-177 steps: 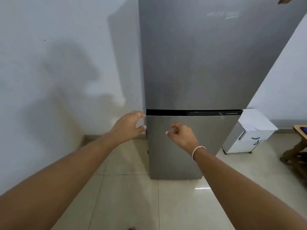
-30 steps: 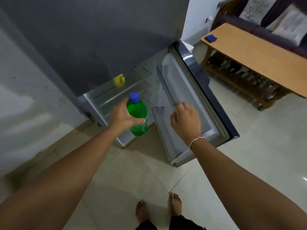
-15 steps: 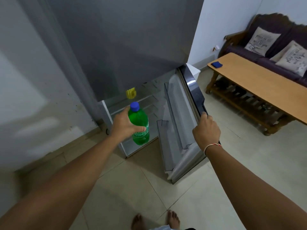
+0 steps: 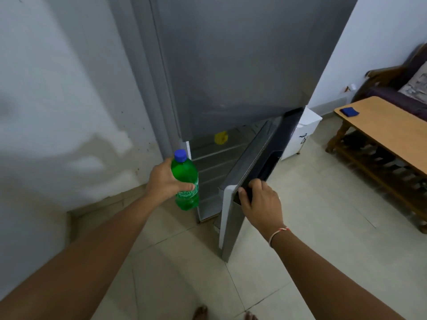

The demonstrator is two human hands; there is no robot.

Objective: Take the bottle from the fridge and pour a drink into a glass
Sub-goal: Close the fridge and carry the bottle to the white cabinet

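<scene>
A green plastic bottle [image 4: 187,181] with a blue cap stands upright in my left hand [image 4: 165,181], just in front of the open lower compartment of the grey fridge [image 4: 231,65]. My right hand [image 4: 261,202] grips the top edge of the lower fridge door [image 4: 251,162], which stands partly open. Inside, bare shelves and a small yellow object [image 4: 220,137] show. No glass is in view.
A white wall runs along the left. A white box-like unit [image 4: 300,132] stands right of the fridge. A wooden table [image 4: 388,128] with a blue item [image 4: 350,111] and a dark sofa [image 4: 406,88] sit at the right. My bare feet touch the tiled floor below.
The lower door has swung further toward shut, my right hand shifting along its top edge. The bottle stays in my left hand, out of the fridge. My view has risen.
</scene>
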